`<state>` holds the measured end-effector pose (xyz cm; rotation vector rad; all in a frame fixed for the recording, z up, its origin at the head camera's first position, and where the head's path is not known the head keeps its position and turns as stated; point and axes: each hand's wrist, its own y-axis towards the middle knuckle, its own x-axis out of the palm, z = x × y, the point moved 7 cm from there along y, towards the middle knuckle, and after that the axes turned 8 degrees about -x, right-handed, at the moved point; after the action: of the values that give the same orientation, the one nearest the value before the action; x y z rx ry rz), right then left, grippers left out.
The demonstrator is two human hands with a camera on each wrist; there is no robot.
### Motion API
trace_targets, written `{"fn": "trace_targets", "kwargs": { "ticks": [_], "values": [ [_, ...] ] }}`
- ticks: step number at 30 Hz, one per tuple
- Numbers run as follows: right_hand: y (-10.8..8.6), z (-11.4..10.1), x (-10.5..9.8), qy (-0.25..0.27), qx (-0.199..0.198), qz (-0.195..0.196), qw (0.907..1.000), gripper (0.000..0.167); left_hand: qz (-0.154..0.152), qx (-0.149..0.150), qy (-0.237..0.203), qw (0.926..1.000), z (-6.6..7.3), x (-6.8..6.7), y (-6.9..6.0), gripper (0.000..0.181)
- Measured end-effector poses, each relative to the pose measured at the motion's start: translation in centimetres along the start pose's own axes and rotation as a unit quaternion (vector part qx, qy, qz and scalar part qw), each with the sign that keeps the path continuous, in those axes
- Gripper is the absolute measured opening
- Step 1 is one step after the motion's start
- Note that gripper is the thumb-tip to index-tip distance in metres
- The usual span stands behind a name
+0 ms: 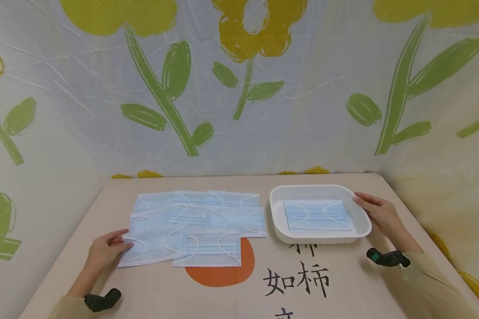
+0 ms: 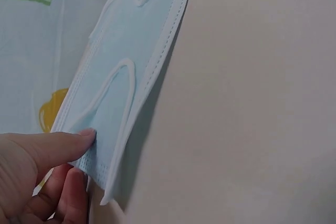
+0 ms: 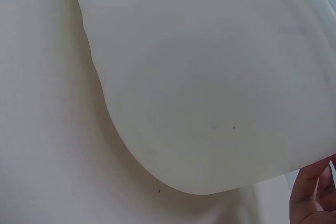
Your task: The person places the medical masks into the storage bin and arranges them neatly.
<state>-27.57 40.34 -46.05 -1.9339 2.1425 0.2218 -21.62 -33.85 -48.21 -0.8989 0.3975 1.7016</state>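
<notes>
Several light-blue masks with white ear loops lie overlapping in rows on the table's left half. My left hand point(image 1: 105, 254) pinches the left edge of the front-left mask point(image 1: 155, 243); in the left wrist view the thumb lies on top of that mask point(image 2: 121, 51) and the curled fingers are beneath. A white tray point(image 1: 277, 221) stands to the right, with blue masks point(image 1: 317, 215) lying flat in it. My right hand point(image 1: 385, 217) holds the tray's right rim, thumb on the rim. The right wrist view shows the tray's outer wall point(image 3: 210, 87) and some fingers point(image 3: 310, 195).
The beige table point(image 1: 355, 283) bears an orange circle point(image 1: 219, 277) and black characters point(image 1: 297, 279) near its front. Behind and at both sides hangs a white cloth point(image 1: 303, 137) with yellow flowers and green leaves.
</notes>
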Motion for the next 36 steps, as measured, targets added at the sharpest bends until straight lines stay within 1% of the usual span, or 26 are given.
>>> {"fn": "trace_targets", "kwargs": {
  "ticks": [2,4,7,10,14,17,20,24,28,32,36],
  "values": [
    [0.0,-0.1,0.0,0.003,0.001,-0.002,1.0,0.041,-0.008,0.005,-0.002,1.0,0.0,-0.1,0.1,0.052],
    [0.1,-0.2,0.0,0.009,0.001,-0.002,1.0,0.036,-0.025,0.004,-0.013,0.9996,-0.1,-0.1,0.2,0.052],
    [0.1,-0.3,-0.1,0.013,0.0,-0.001,0.9999,0.029,-0.044,-0.004,-0.024,0.9987,-0.2,-0.2,0.3,0.055],
    [0.1,-0.3,-0.1,0.011,0.002,-0.002,0.9999,0.03,-0.056,-0.016,-0.034,0.9977,-0.4,-0.2,0.4,0.056],
    [0.1,-0.2,0.0,0.004,0.007,-0.004,1.0,0.044,-0.06,-0.037,-0.05,0.9963,-0.5,-0.2,0.4,0.054],
    [0.1,-0.1,0.0,-0.005,0.007,-0.003,1.0,0.052,-0.057,-0.051,-0.064,0.995,-0.3,-0.3,0.2,0.054],
    [0.0,-0.1,-0.1,-0.011,0.004,-0.002,0.9999,0.055,-0.054,-0.056,-0.078,0.9939,0.1,-0.3,0.0,0.055],
    [-0.1,-0.1,-0.1,-0.011,0.003,-0.002,0.9999,0.053,-0.051,-0.062,-0.086,0.993,0.7,-0.3,-0.4,0.055],
    [-0.1,-0.1,-0.1,-0.007,0.004,-0.003,1.0,0.054,-0.041,-0.07,-0.093,0.9924,1.1,-0.4,-0.7,0.054],
    [0.0,-0.2,0.0,-0.008,0.005,-0.007,0.9999,0.055,-0.028,-0.072,-0.1,0.9919,1.5,-0.7,-1.0,0.051],
    [0.0,-0.1,0.0,-0.011,0.006,-0.009,0.9999,0.056,-0.021,-0.062,-0.104,0.9924,2.1,-1.0,-1.3,0.046]
  ]
}}
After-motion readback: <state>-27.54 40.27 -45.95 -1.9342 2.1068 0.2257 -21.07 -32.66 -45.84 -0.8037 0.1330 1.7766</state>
